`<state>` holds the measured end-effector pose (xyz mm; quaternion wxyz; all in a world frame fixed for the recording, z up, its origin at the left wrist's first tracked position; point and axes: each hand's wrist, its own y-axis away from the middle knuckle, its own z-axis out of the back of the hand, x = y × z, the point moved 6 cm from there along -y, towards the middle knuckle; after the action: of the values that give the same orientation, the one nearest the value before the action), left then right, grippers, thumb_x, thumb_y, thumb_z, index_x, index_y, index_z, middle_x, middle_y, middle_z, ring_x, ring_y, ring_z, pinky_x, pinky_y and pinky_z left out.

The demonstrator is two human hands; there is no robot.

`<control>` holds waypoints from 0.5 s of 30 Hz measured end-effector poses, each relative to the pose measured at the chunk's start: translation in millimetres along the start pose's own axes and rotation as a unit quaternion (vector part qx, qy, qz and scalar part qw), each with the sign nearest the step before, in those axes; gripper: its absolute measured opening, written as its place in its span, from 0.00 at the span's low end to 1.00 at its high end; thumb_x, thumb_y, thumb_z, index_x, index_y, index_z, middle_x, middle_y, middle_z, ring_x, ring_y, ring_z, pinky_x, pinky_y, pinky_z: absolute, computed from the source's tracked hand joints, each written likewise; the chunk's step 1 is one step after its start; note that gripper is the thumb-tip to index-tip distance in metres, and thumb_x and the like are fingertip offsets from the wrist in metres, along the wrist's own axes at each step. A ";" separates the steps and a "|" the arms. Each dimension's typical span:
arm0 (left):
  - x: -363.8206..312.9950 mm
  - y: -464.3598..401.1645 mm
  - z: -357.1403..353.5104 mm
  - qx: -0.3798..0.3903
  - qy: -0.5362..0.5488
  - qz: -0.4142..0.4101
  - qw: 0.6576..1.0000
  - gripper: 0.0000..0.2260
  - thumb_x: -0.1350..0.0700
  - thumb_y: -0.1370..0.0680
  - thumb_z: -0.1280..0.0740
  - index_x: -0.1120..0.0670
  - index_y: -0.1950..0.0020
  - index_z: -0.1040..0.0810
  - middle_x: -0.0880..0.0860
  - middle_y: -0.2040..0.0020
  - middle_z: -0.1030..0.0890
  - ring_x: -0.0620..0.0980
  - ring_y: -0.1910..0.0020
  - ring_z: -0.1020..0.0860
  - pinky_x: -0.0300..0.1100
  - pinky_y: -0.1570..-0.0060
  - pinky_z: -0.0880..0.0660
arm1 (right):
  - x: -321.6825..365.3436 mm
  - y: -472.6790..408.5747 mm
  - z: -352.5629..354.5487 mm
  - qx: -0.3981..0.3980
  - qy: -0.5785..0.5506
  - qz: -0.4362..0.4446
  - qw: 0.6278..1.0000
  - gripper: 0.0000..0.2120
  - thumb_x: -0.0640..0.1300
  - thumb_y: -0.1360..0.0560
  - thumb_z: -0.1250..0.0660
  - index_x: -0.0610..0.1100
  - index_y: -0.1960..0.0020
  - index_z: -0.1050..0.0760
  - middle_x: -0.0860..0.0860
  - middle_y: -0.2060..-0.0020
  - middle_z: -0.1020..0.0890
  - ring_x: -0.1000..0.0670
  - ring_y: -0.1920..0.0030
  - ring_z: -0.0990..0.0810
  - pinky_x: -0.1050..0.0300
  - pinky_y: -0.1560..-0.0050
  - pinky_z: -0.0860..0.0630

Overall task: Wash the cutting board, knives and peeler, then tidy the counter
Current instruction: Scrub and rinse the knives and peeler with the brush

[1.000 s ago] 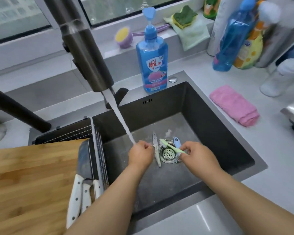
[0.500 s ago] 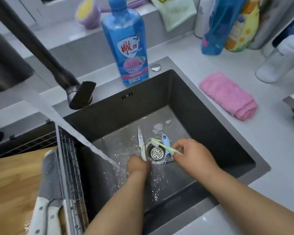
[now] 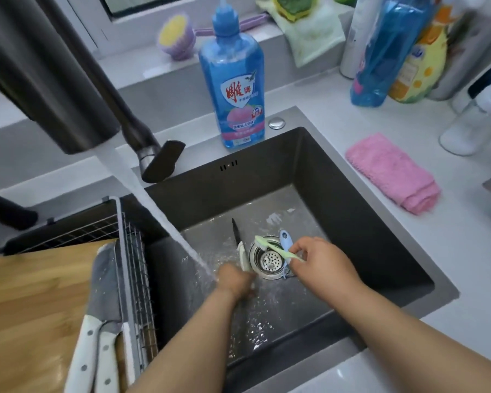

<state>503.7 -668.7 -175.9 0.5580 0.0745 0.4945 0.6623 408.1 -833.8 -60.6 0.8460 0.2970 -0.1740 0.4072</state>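
Note:
A small knife [image 3: 242, 252] with a dark blade and a white handle lies on the sink [image 3: 366, 222] floor, left of the drain [image 3: 270, 262]. Just below the handle's end, my left hand [image 3: 236, 282] is curled into a fist under the running water, with nothing visible in it. My right hand [image 3: 323, 262] pinches a green toothbrush [image 3: 275, 248], whose head sits over the drain. A blue peeler [image 3: 285, 242] lies under the brush beside the drain. At the left is the wooden cutting board [image 3: 34, 307], carrying two white-handled knives [image 3: 104, 296].
The dark faucet [image 3: 54, 69] pours a slanting stream into the sink. A wire rack [image 3: 133, 268] hangs along the sink's left side. A blue soap bottle [image 3: 233, 89] stands behind the sink. On the right counter lies a pink cloth [image 3: 391, 171], with bottles behind it.
The view has dropped and moved closer to the sink. My left hand has shifted toward the near side, staying under the stream. My right hand keeps the toothbrush over the drain.

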 end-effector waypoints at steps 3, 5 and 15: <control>8.3 19.6 4.6 0.043 0.167 0.023 0.985 0.07 0.61 0.21 0.33 0.66 0.51 0.26 0.63 0.60 0.20 0.54 0.71 0.20 0.46 0.70 0.19 | 16.2 0.7 0.3 0.001 0.006 0.015 1.000 0.06 0.50 0.26 0.34 0.53 0.49 0.23 0.52 0.54 0.24 0.46 0.51 0.22 0.56 0.56 0.29; 13.0 32.4 10.5 0.060 0.248 0.029 0.966 0.06 0.63 0.21 0.36 0.65 0.49 0.29 0.62 0.59 0.22 0.54 0.71 0.21 0.45 0.73 0.20 | 26.0 2.9 -0.2 0.004 0.004 0.026 1.000 0.06 0.50 0.26 0.34 0.52 0.50 0.23 0.53 0.55 0.24 0.45 0.50 0.22 0.57 0.58 0.32; 30.8 113.1 53.0 0.112 0.336 0.067 0.933 0.12 0.50 0.20 0.46 0.54 0.56 0.28 0.48 0.74 0.35 0.43 0.82 0.43 0.30 0.79 0.48 | 50.0 35.7 -10.3 0.028 -0.008 0.092 0.995 0.02 0.50 0.25 0.34 0.53 0.54 0.23 0.57 0.65 0.28 0.51 0.57 0.24 0.60 0.68 0.35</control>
<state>451.6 -600.8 -79.9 0.3015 -0.0578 0.7183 0.6244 410.7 -780.4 -28.8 0.7949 0.3062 -0.1957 0.4859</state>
